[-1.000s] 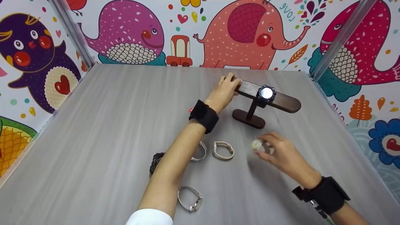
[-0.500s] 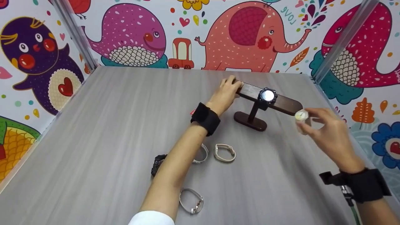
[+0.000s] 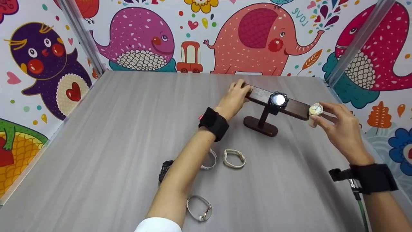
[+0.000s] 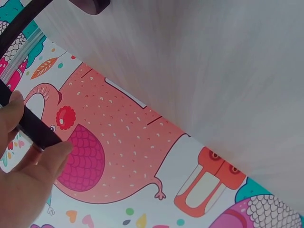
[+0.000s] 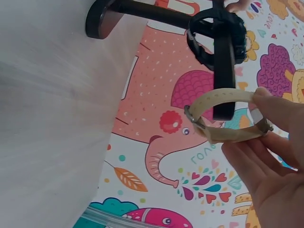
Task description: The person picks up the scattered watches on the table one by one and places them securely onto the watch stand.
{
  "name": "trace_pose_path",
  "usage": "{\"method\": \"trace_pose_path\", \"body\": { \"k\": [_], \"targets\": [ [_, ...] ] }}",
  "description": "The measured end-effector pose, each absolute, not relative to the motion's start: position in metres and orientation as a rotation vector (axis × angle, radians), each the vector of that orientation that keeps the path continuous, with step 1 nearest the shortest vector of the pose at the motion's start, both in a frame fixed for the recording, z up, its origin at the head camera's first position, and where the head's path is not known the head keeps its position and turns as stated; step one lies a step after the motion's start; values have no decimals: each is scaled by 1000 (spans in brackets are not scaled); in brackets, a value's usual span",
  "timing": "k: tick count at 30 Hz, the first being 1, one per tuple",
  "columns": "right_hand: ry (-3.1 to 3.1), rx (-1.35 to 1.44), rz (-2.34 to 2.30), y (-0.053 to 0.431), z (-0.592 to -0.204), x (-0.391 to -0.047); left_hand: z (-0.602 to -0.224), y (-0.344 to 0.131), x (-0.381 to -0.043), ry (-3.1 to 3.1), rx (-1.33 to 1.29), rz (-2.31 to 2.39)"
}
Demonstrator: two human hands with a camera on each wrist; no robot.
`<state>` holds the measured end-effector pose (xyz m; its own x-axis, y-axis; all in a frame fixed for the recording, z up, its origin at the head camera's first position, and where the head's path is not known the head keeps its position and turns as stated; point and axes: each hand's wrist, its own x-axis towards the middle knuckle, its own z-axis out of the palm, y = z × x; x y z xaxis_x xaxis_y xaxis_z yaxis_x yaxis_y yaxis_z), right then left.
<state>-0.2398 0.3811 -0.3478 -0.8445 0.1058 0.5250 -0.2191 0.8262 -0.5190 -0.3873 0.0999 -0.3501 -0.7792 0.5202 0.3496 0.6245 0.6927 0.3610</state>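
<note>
A dark wooden watch stand (image 3: 297, 109) with a flat bar on a post stands toward the back right. My left hand (image 3: 232, 98) grips the bar's left end; in the left wrist view the thumb and fingers pinch the bar (image 4: 40, 130). A black watch (image 3: 278, 100) with a glaring face is strapped round the bar's middle. My right hand (image 3: 342, 132) pinches a cream-strapped watch (image 5: 216, 133) by its case. Its buckled strap forms a loop at the bar's right end, and in the right wrist view the bar's tip appears within that loop.
On the table (image 3: 112, 135) lie a beige looped watch (image 3: 234, 159), a white strap (image 3: 210, 159) partly behind my left forearm, a black watch (image 3: 165, 170) also partly hidden, and a slim silvery watch (image 3: 199, 208) nearer the front. Printed cartoon panels (image 3: 193, 35) wall the table's back and sides.
My right hand has carried the cream-strapped watch rightward and up from the table's middle to the bar's right end. My left hand keeps its grip on the bar.
</note>
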Motion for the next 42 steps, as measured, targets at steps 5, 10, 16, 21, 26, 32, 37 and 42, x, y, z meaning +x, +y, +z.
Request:
{"method": "trace_pose_path", "body": {
  "k": [5,10,16,21,26,32,37,42],
  "targets": [
    [-2427,120,866,385,-356,-245,-351,101,-387,-2678,-937,-692],
    [-2439,169,945,387,-362,-250,-351,100,-387,-2666,-924,-682],
    [-2458,180,978,390,-366,-253,-352,98,-387,-2669,-932,-692],
    [-2453,195,988,390,-365,-254,-351,98,-388,-2664,-924,-668],
    [-2462,182,972,389,-364,-255,-351,98,-388,-2661,-931,-647],
    [-2503,167,924,390,-363,-255,-351,98,-388,-2668,-934,-660],
    [-2527,144,893,389,-361,-255,-351,98,-389,-2660,-937,-674],
    [-2522,158,889,389,-361,-256,-351,99,-389,-2669,-932,-683]
  ]
}}
